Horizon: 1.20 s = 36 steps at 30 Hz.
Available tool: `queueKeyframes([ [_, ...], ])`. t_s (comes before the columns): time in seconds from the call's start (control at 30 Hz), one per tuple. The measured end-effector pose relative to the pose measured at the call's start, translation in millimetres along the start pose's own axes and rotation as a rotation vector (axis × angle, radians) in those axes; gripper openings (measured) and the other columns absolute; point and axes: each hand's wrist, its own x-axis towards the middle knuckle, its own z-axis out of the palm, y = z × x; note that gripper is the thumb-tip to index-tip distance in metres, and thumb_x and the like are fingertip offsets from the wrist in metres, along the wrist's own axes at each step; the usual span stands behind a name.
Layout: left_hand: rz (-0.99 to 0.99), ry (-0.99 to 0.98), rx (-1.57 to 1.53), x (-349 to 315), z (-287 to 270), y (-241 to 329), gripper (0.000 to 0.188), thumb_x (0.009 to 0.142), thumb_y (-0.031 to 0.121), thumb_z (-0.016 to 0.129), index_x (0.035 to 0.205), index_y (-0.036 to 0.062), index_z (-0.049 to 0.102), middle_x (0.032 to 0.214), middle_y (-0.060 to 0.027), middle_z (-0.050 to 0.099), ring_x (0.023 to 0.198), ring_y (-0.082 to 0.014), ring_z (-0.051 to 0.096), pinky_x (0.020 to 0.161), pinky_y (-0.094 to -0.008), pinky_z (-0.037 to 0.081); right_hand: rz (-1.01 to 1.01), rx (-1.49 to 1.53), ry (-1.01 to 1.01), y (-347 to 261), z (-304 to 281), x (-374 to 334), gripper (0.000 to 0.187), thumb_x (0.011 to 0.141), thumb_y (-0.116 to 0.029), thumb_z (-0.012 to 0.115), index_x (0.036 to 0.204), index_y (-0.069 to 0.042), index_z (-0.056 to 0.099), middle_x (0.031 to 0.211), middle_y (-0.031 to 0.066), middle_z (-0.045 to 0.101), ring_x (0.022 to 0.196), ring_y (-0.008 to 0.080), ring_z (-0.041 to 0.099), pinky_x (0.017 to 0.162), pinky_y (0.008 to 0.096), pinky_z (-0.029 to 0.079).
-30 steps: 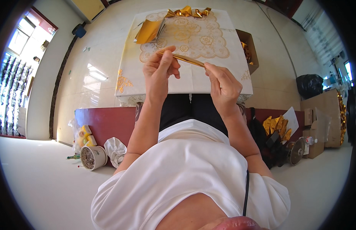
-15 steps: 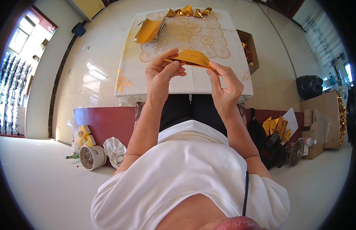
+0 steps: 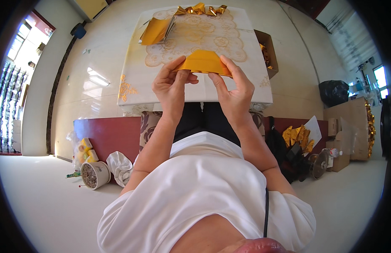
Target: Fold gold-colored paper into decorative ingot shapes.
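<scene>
Gold paper piece [image 3: 202, 63], folded, flat trapezoid shape, shiny yellow-orange w/ darker crease along lower edge. Long axis runs left-right, tilted slightly down toward the right; narrow top edge points to the counter's far edge. It's held in the air above the counter's [image 3: 132, 71] near edge, about mid-width. Left hand [image 3: 172, 84] fingers pinch its left end, thumb on top; right hand [image 3: 234, 86] fingers pinch its right end. Stack of gold sheets [image 3: 155, 30] lies at far left corner; folded gold pieces [image 3: 199, 9] sit in a row along far edge.
</scene>
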Motion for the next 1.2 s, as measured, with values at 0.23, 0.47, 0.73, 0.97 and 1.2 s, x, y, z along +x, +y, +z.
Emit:
queueKeyframes([
  [0.23,0.061,-0.002,-0.021,-2.4,-4.0,-3.0,0.025,0.101,0.000,0.064,0.125,-0.0069,0.066,0.097,-0.0148,0.074,0.077,-0.0180,0.074,0.071,-0.0313,0.065,0.113,0.066,0.010,4.1,-1.9,-4.9,0.034,0.090,0.004,0.075,0.123,0.002,0.070,0.108,0.0181,0.077,0.098,0.0242,0.077,0.086,0.0318,0.060],
  [0.47,0.141,0.018,-0.016,-2.8,-2.0,-5.6,0.023,0.101,-0.003,0.063,0.123,-0.0068,0.068,0.098,-0.0145,0.075,0.078,-0.0184,0.074,0.072,-0.0314,0.065,0.141,0.085,0.038,5.7,-1.1,-9.2,0.026,0.096,0.005,0.070,0.122,0.004,0.072,0.108,0.0129,0.077,0.095,0.0155,0.074,0.084,0.0266,0.061],
  [0.73,0.195,0.030,0.080,-3.1,-1.3,-5.9,0.024,0.098,-0.011,0.059,0.119,-0.0064,0.071,0.099,-0.0138,0.075,0.078,-0.0166,0.074,0.071,-0.0297,0.064,0.068,0.017,0.050,6.0,-0.7,-8.3,0.024,0.095,0.007,0.068,0.119,0.004,0.073,0.103,0.0139,0.078,0.093,0.0157,0.076,0.080,0.0260,0.061],
  [0.97,0.255,-0.092,0.472,0.3,-2.6,-10.7,0.012,0.097,-0.004,0.067,0.107,-0.0062,0.072,0.083,-0.0110,0.075,0.071,-0.0121,0.071,0.065,-0.0243,0.056,0.123,0.013,0.037,18.4,-0.5,-5.3,0.014,0.094,0.002,0.070,0.108,0.003,0.073,0.091,0.0158,0.077,0.077,0.0227,0.076,0.069,0.0299,0.058],
  [1.2,0.496,-0.095,0.766,8.2,-9.7,-18.7,0.006,0.098,0.002,0.066,0.100,-0.0005,0.071,0.075,-0.0133,0.069,0.063,-0.0248,0.068,0.058,-0.0320,0.052,0.182,0.030,-0.107,12.1,-3.4,-6.1,0.007,0.095,-0.002,0.070,0.101,0.002,0.072,0.081,0.0149,0.073,0.069,0.0245,0.073,0.063,0.0327,0.056],
])
